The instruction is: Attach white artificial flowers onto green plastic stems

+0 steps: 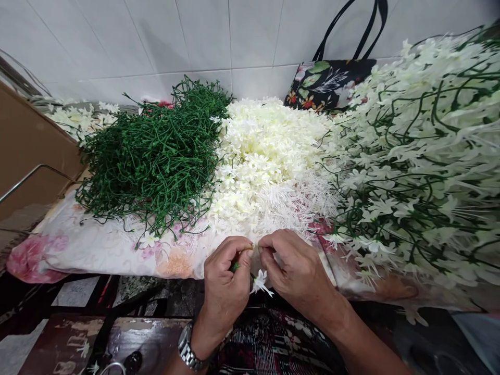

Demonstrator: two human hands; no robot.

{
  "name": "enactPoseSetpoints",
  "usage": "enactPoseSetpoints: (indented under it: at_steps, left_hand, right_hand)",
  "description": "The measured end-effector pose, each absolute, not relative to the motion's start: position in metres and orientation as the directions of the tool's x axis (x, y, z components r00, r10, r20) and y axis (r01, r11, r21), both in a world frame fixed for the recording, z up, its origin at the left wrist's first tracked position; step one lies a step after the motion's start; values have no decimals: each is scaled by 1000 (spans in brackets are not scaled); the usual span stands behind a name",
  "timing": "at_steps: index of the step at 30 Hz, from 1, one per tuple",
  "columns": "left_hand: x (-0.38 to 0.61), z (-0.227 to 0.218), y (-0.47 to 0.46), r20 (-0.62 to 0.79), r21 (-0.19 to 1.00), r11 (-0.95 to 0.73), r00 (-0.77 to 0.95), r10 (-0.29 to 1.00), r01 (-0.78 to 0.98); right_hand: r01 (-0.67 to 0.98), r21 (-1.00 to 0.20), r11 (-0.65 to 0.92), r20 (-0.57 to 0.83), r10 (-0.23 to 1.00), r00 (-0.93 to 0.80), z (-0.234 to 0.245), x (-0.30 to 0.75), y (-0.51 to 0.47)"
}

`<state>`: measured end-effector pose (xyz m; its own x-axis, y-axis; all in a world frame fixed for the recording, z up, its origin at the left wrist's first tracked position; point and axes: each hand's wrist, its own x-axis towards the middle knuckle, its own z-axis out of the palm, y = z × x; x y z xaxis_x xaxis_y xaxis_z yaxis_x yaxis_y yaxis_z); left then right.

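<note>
My left hand [227, 281], with a watch at its wrist, is closed in a pinch on a green plastic flower stem [235, 266], mostly hidden by the fingers. A white artificial flower [260, 282] hangs below, between my hands. My right hand [297, 265] pinches thumb and forefinger together, almost touching the left fingertips. Something small and pale shows where the fingertips meet, too small to name. Just beyond lie a heap of white blossoms [265, 146], a patch of thin white stamens [287, 205] and a pile of green stems [152, 156].
Flowers assembled on stems [422, 172] are heaped high at the right. A black floral bag [328, 80] leans against the tiled wall [195, 36]. A cardboard box [35, 151] stands at the left. A flowered cloth [113, 255] covers the table.
</note>
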<state>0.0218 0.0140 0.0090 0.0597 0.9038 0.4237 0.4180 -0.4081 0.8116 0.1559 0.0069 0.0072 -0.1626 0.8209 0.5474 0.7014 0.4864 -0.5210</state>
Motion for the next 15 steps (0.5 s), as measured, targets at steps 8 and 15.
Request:
enactPoseSetpoints:
  at_steps: [8, 15]
  left_hand:
    - [16, 9, 12, 418, 850, -431, 110, 902, 304]
    - [17, 9, 15, 252, 941, -259, 60, 966, 218]
  right_hand:
    - [659, -566, 495, 530, 831, -169, 11, 158, 6]
    - [592, -593, 546, 548, 812, -201, 14, 157, 4]
